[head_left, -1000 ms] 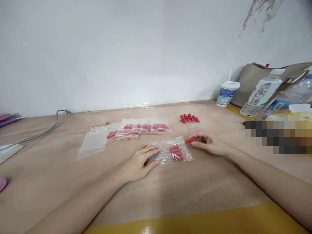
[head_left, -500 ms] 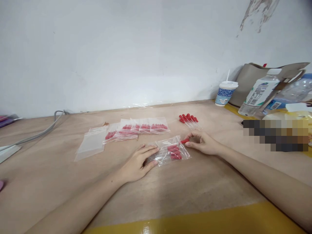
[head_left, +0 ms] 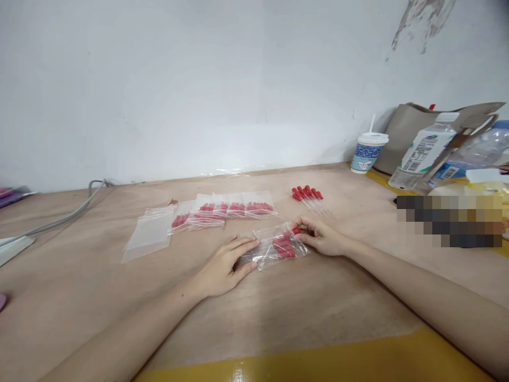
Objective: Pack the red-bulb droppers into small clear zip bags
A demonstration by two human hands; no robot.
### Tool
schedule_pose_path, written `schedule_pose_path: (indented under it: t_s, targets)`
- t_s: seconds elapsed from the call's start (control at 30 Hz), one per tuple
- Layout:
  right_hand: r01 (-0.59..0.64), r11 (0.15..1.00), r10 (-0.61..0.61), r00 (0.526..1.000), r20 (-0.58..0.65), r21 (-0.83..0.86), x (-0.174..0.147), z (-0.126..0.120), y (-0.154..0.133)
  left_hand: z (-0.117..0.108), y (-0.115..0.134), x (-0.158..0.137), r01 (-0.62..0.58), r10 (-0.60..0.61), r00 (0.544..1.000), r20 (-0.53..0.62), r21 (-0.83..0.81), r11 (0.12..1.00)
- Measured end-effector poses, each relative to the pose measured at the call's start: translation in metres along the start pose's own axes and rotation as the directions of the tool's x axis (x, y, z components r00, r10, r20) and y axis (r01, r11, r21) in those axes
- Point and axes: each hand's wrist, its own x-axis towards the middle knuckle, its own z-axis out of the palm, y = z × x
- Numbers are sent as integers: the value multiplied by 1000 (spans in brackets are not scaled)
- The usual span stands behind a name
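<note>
Centre of the action, the clear bag [head_left: 264,258] lies flat on the brown tabletop [head_left: 246,313], and everything plays out around it! On its left end sits the left hand [head_left: 223,269], palm down, fingers reaching forward and thumb parted from them, a clear gap between; the fingertips rest on the plastic, steadying contact rather than any visible pinch. Over at the bag's right end, the right hand [head_left: 321,237] is bunched nearly closed, thumb and fingers pinching the red bulb of a held dropper [head_left: 297,231]. What a tight spot: that bulb is right at the bag's right edge, toward its far corner, with the stem pointing leftward into the plastic. Inside the bag, bagged droppers [head_left: 283,246] lie side by side, red bulbs to the right, pale stems to the left; overlapping plastic makes the exact count hard to call.

Beyond the bag and to its right, loose droppers [head_left: 308,193] fan out, bulbs facing away. Beyond it and to its left, a row of filled bags [head_left: 234,210] overlaps, red showing through, and farther left of it lie flat bags [head_left: 150,233]. Well off to the bag's far right stand a paper cup [head_left: 368,155] and a plastic bottle [head_left: 426,147].
</note>
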Motion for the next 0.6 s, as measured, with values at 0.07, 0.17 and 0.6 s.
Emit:
schedule_pose_path:
  t_s: [0.07, 0.17, 0.6]
  targets:
    - [-35, 998, 36, 999, -20, 50, 1, 2, 1, -1, 1, 0, -2, 2, 1000, 2, 0, 1000]
    - [-92, 993, 99, 989, -110, 72, 2, 6, 3, -1, 2, 0, -14, 14, 1000, 6, 1, 1000]
    - [-128, 985, 85, 942, -326, -115, 5, 11, 9, 0, 1, 0, -9, 9, 1000, 3, 37, 999]
